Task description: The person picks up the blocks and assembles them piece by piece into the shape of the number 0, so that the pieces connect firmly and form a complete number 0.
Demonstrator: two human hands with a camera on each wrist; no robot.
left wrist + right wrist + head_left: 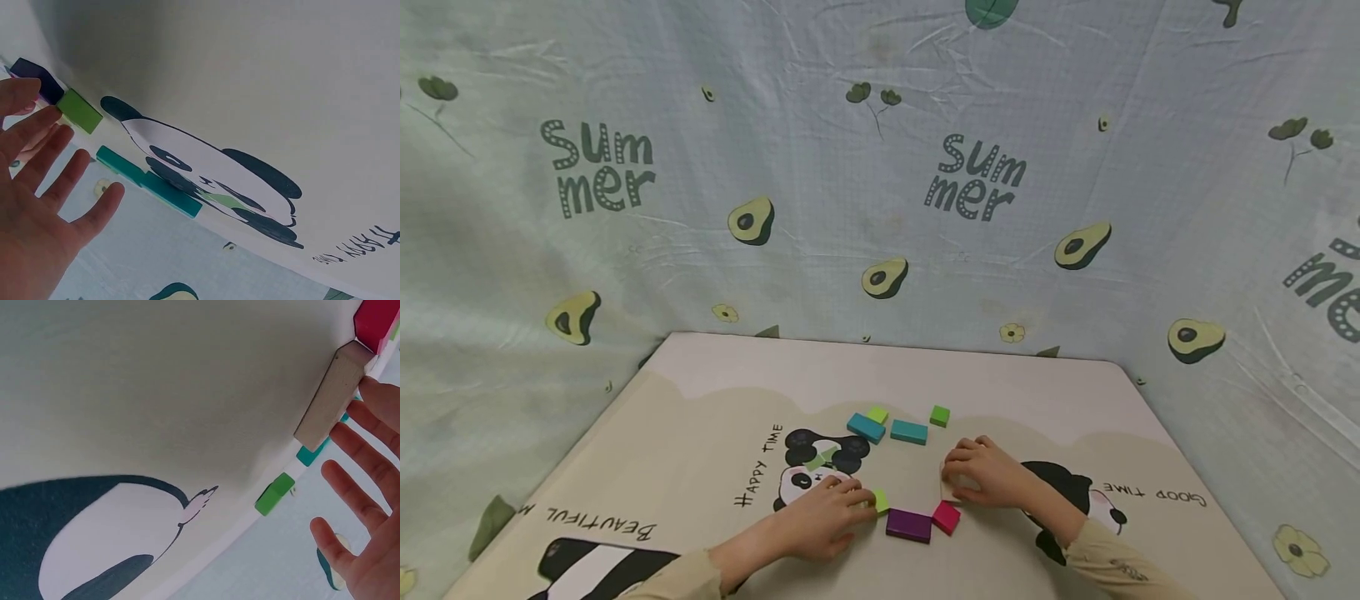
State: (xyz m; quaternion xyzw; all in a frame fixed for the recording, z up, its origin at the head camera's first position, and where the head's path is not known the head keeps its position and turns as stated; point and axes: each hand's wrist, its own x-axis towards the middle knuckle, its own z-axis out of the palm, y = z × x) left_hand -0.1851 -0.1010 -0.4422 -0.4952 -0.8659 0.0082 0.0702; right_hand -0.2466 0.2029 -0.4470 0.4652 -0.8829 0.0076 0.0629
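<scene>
On the table, my left hand (pixel 823 517) reaches to a lime green block (pixel 881 502), its fingertips right at the block's side. In the left wrist view the fingers of that hand are spread and mostly straight beside the green block (pixel 79 111). A purple block (pixel 908 526) lies right of it, followed by a tilted red block (pixel 946 517). My right hand (pixel 988 475) is at a plain wooden block (pixel 331 397), which it partly covers in the head view. Its thumb and index fingertip meet the wooden block's edge, other fingers extended. One wooden end adjoins the red block.
Farther back lie two teal blocks (pixel 909 432), a yellow-green block (pixel 877 414) behind the left one, and a green block (pixel 940 416). Panda drawings and lettering cover parts of the table (pixel 760 367). A printed curtain (pixel 820 167) hangs behind it.
</scene>
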